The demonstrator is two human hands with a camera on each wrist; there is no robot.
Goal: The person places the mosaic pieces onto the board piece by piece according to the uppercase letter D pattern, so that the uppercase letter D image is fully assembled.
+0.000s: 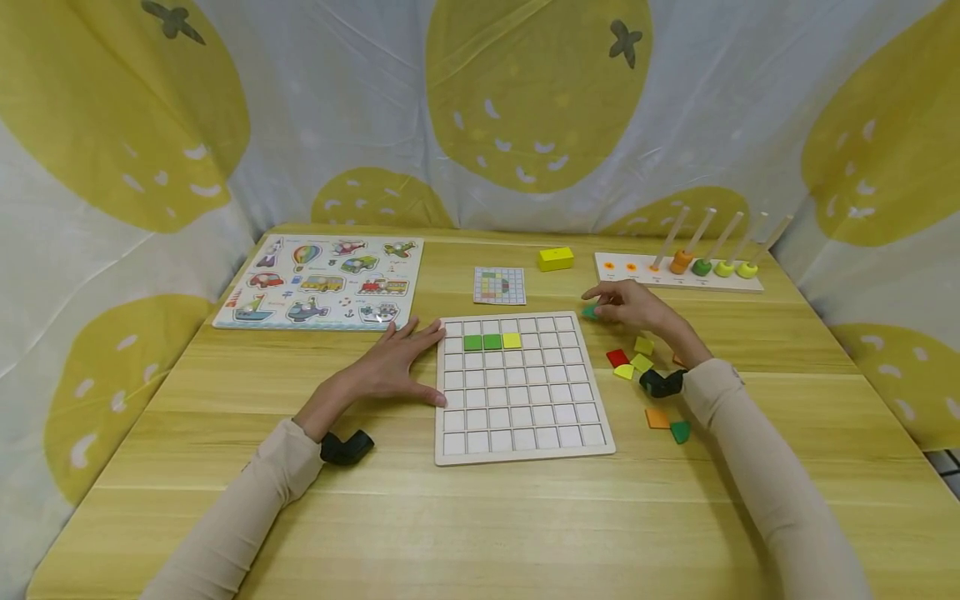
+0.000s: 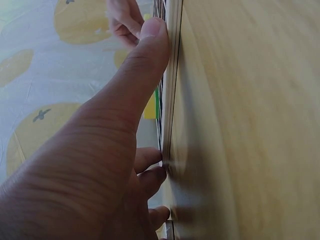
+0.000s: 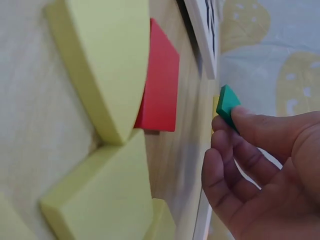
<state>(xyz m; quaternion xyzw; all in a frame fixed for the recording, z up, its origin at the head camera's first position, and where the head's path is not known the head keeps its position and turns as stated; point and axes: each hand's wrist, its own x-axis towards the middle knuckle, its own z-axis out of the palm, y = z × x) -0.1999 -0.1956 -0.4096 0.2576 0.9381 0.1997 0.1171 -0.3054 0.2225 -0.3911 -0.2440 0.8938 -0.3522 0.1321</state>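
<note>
the right hand [image 1: 630, 305] pinches the green piece [image 1: 590, 312] just beyond the grid board [image 1: 537, 395] at one o'clock; grip lightly, leaving the piece's corners clear. the left hand [image 1: 390, 363], spread and clasping nothing, should brace the board's nine-o'clock edge.

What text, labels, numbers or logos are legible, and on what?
None legible.
Picture puzzle board: tiny labels, too small to read.
Peg board: tiny marks along the front, too small to read.
Grid board: no text visible.
Pattern card: no readable text.
</note>
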